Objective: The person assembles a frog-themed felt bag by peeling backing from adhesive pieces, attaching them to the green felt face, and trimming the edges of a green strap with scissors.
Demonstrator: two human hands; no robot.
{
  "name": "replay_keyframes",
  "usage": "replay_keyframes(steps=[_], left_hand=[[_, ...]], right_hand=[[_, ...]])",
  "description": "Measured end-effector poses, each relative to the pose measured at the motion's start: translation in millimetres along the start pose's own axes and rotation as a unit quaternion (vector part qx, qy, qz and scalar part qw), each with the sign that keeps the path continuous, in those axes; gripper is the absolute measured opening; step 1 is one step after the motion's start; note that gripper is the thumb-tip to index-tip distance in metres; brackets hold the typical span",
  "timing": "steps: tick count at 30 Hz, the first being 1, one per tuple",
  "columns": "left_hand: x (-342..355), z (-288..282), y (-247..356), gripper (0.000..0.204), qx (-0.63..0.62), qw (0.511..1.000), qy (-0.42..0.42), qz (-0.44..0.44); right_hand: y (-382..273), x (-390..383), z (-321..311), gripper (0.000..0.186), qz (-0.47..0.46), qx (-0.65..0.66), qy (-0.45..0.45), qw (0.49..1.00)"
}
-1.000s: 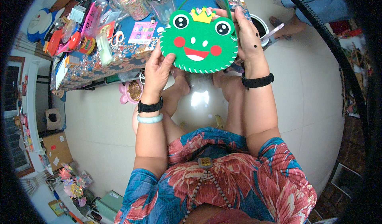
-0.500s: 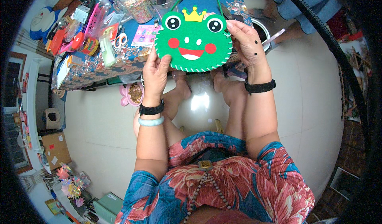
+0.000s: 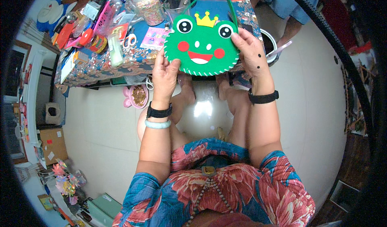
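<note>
A green felt frog bag [image 3: 201,45] with a yellow crown, red cheeks and white stitching round its lower edge is held up in front of me, its face toward me. My left hand [image 3: 165,71] grips its lower left edge, thumb on the front. On the upper right edge, below the eye, my right hand [image 3: 252,51] pinches it between thumb and fingers. The green strap [image 3: 229,3] loops up above the bag. Fingers behind the felt are hidden. Both wrists carry black bands, and a pale bangle sits on the left one.
A table with a patterned blue cloth [image 3: 133,67] holds a jar of colourful bits [image 3: 148,7], scissors [image 3: 130,41], a pink printed card [image 3: 155,38] and a pink basket [image 3: 100,19]. Under its edge, a pink bowl of pet food [image 3: 139,96] sits on the floor. Another person's leg [image 3: 290,29] shows at upper right.
The bag has shifted slightly right and down and tilts a little clockwise, both hands still on it. The strap now leans to the right. At upper right, the other person's leg has moved.
</note>
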State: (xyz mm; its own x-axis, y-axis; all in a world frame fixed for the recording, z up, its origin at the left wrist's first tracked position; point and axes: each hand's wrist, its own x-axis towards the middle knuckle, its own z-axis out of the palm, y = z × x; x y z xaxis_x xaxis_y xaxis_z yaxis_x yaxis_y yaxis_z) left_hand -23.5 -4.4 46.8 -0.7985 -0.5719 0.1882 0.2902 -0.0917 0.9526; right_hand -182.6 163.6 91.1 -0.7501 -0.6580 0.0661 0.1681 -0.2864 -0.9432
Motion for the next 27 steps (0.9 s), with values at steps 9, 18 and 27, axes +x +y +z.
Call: replay_keyframes(steps=[9,18,27], left_hand=[[2.3,12.5,6.1,0.09,-0.029,0.991,-0.122,-0.043],[3.6,-0.5,-1.8,0.079,-0.01,0.996,-0.023,-0.09],[4.8,20.1,-18.4,0.077,0.005,0.987,-0.133,-0.092]], right_hand=[[3.2,7.9,-12.2,0.043,0.019,-0.01,0.132,0.991],[3.8,21.3,-43.7,0.025,-0.067,0.178,0.173,0.966],[6.0,12.7,-26.8,0.029,-0.009,0.218,0.117,0.969]])
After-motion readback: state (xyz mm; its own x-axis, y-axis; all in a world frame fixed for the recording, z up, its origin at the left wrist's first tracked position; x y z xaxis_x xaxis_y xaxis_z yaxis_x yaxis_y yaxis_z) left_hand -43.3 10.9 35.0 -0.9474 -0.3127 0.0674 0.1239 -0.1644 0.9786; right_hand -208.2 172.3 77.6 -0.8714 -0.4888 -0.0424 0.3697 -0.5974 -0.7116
